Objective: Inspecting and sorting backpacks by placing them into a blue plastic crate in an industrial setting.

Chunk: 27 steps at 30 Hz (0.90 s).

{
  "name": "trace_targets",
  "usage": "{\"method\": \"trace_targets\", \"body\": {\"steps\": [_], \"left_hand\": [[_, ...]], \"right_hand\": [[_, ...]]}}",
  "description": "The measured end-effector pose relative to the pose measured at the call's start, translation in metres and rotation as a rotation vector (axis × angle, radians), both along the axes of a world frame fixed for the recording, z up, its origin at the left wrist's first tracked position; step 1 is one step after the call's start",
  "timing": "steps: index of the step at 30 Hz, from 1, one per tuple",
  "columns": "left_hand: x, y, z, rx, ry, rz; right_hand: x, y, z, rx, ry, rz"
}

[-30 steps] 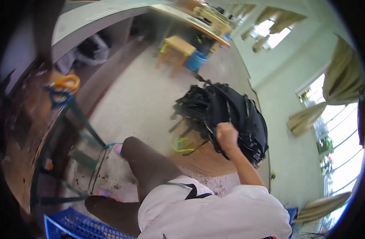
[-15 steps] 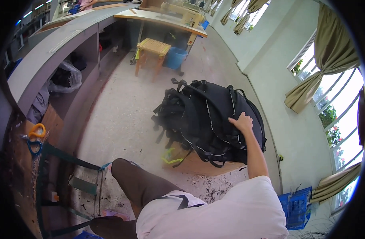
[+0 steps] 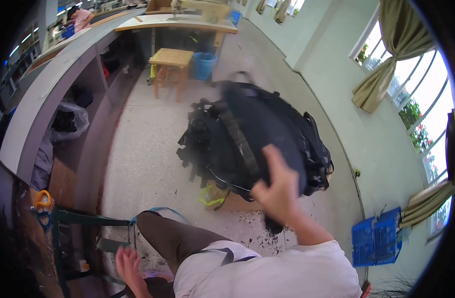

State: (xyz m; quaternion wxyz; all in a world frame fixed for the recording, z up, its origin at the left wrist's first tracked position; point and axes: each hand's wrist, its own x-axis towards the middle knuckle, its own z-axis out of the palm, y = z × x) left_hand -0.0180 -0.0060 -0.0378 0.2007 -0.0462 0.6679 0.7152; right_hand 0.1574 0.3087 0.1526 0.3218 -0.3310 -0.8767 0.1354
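A blurred black backpack [image 3: 259, 124] slants over a strap-laden heap [image 3: 200, 134] above the pale floor [image 3: 143, 159]. The right hand [image 3: 281, 193] meets its near edge — clamped or not, I can't tell. The left hand [image 3: 129, 265], fingers apart, is empty. Shifting one bag seems underway — calling for firm grip.

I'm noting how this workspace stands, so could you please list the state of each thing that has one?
Left hand: empty, fingers loosely open
Right hand: gripping black fabric piece
Black fabric piece: held, motion-blurred
Black pile: heaped
Scissors: blades' opening unclear
Clear plastic bag: holding dark material
Wooden stool: upright
Blue bucket: upright
Nearest curtain: tied back
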Motion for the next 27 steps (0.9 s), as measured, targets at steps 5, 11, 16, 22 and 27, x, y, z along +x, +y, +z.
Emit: {"method": "trace_targets", "body": {"steps": [5, 11, 16, 22, 27], "left_hand": [[-0.075, 0.078, 0.063, 0.745, -0.360, -0.481], [-0.086, 0.030, -0.004, 0.493, -0.495, -0.242], [-0.019, -0.068, -0.043, 0.713, -0.628, 0.147], [0.055, -0.139, -0.052, 0.794, -0.278, 0.448], [0.085, -0.146, -0.060, 0.683, 0.087, 0.567]], "right_hand": [[-0.035, -0.099, -0.032, -0.099, -0.230, 0.680], [-0.083, -0.140, -0.066, -0.509, -0.336, 1.194], [-0.102, -0.136, -0.056, -0.900, -0.512, 1.763], [-0.159, -0.050, -0.100, -0.419, -0.117, 0.594], [-0.202, -0.082, -0.189, -1.049, -0.396, 0.771]]}}
